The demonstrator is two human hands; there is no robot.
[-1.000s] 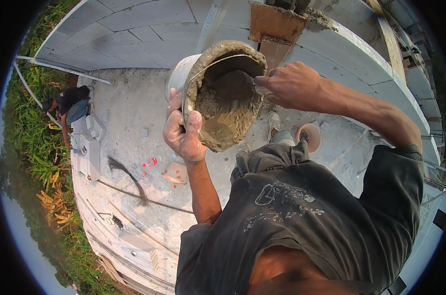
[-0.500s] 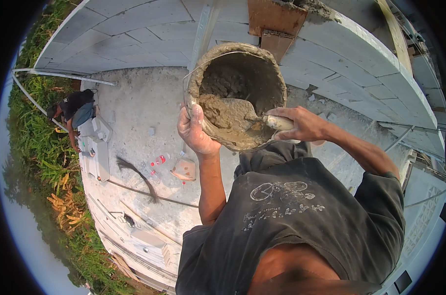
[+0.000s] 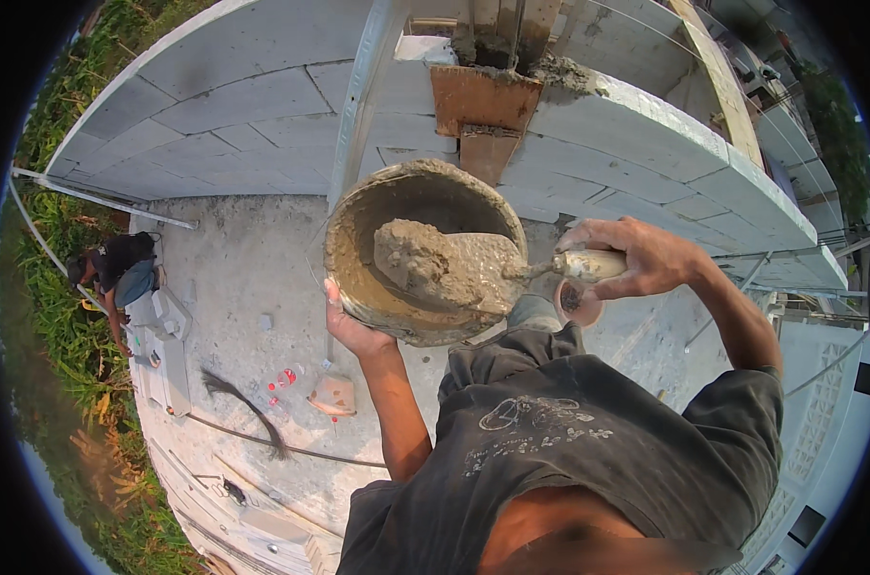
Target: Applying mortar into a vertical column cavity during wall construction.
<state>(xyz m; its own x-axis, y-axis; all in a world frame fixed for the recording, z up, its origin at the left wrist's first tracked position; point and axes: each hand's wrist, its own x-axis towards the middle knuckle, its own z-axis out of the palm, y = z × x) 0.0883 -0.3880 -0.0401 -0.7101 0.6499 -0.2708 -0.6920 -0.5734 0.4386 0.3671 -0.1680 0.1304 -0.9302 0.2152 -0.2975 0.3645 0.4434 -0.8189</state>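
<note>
While the left hand (image 3: 356, 331) supports the mortar-caked bucket (image 3: 354, 216) at its lower left side, the right hand (image 3: 653, 254) is closed around the pale handle (image 3: 593, 264) of a trowel (image 3: 523, 273). The left thumb presses up near the rim; its other fingers are hidden, probably spread beneath to bear the weight. The bucket is held off the concrete floor (image 3: 248, 249), in front of the torso, its mouth facing the camera, which seems to give the blade an easy way in. The trowel lies across that mouth with a heap of wet mortar (image 3: 411, 254) on its blade, apparently kept nearly flat so the load stays on. Beyond the bucket, a brown board (image 3: 488, 101) stands against the block wall (image 3: 253, 101), likely closing off a gap there.
</note>
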